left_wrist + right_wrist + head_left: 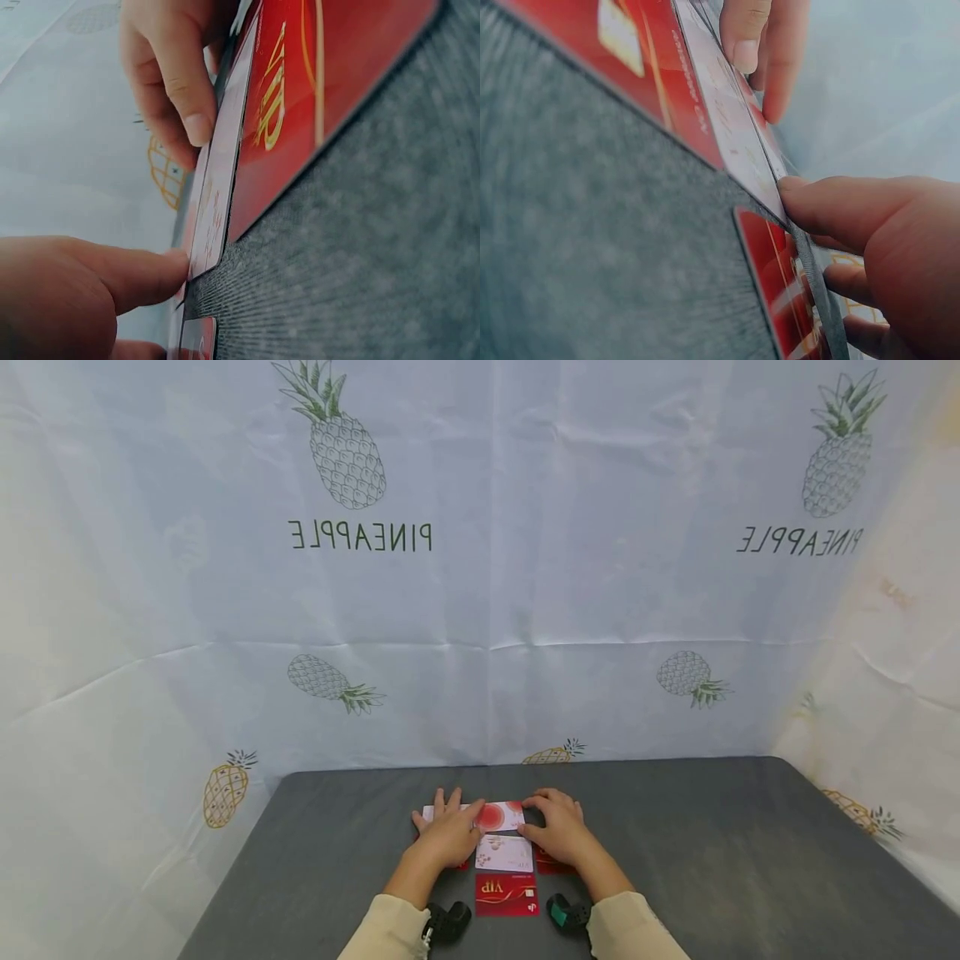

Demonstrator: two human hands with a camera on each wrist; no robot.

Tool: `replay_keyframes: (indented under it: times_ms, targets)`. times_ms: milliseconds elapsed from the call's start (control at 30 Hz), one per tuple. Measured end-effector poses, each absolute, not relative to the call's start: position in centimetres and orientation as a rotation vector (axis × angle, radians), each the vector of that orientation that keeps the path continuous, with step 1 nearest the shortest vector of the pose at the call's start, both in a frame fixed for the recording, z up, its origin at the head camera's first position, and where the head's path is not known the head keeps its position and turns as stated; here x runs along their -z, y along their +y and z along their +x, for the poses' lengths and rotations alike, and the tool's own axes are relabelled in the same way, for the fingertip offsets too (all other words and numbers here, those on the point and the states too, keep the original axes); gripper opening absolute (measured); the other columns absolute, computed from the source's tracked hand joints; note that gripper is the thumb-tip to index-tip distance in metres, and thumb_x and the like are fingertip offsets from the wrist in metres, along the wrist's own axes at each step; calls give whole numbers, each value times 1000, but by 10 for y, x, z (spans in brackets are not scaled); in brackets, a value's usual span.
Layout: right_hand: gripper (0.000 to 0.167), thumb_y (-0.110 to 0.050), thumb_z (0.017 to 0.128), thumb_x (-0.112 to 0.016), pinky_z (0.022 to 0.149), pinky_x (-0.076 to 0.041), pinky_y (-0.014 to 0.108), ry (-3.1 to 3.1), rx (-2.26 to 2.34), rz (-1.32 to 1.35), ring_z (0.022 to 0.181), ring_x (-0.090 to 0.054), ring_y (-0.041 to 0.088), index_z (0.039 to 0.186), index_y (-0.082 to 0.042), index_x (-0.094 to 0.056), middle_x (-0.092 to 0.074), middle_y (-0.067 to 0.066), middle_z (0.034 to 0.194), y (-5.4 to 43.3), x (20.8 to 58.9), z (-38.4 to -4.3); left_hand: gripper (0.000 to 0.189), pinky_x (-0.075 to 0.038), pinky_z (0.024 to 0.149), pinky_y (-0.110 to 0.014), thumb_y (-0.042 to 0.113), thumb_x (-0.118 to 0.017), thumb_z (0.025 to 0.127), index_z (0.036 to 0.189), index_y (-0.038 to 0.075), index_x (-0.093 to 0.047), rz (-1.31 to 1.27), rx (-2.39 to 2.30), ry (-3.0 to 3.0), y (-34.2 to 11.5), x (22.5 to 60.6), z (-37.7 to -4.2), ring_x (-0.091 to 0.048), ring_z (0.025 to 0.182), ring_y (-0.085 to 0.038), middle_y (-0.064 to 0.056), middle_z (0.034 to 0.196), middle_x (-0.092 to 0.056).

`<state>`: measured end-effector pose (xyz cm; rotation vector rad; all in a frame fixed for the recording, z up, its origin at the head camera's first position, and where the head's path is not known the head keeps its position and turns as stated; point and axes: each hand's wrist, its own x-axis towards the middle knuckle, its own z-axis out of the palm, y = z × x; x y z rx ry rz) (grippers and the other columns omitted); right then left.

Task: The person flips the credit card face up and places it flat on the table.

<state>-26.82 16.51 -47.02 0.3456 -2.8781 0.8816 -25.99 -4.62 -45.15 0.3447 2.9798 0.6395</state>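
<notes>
A pale card with a red round pattern (501,816) lies at the back of a card arrangement. My left hand (446,837) rests at its left end, fingers spread over another pale card (428,812) that it mostly hides. In the left wrist view the left thumb (154,276) touches the cards' edge. With thumb and forefinger, my right hand (561,828) holds the patterned card's right end by its corners. Nearer me lie a white VIP card (504,853) and, in front, a red VIP card (507,895).
Red cards sit partly under each hand, one on the left (462,866) and one on the right (551,862). The dark grey tabletop (720,860) ends at a pineapple-print curtain (585,693). Black devices are strapped at the left wrist (448,922) and right wrist (567,914).
</notes>
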Motion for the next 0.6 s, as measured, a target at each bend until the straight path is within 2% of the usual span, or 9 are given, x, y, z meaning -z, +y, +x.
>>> replay_keyframes:
  times_ms: [200, 333, 600]
  targets:
    - [35, -28, 87, -74, 108, -20, 71, -2890, -851, 358, 128, -43, 43, 121, -21, -70, -54, 16, 135, 163, 470, -266, 45, -8, 103, -81, 30, -58, 96, 141, 25, -54, 333, -592, 2980, -47, 452, -259, -14, 147, -49, -19, 156, -33]
    - [32, -27, 86, -75, 108, -21, 71, -2884, -835, 366, 127, -43, 44, 117, -20, -71, -54, 16, 134, 162, 470, -266, 45, -8, 104, -80, 29, -58, 96, 141, 26, -54, 329, -600, 2983, -48, 452, -258, -15, 147, -49, -19, 156, -33]
    - [32, -28, 87, -74, 108, -20, 71, -2876, -871, 355, 129, -43, 44, 118, -20, -70, -55, 15, 135, 163, 471, -266, 47, -9, 104, -80, 30, -57, 97, 143, 22, -51, 354, -645, 2978, -51, 452, -261, -15, 147, -49, -20, 155, -33]
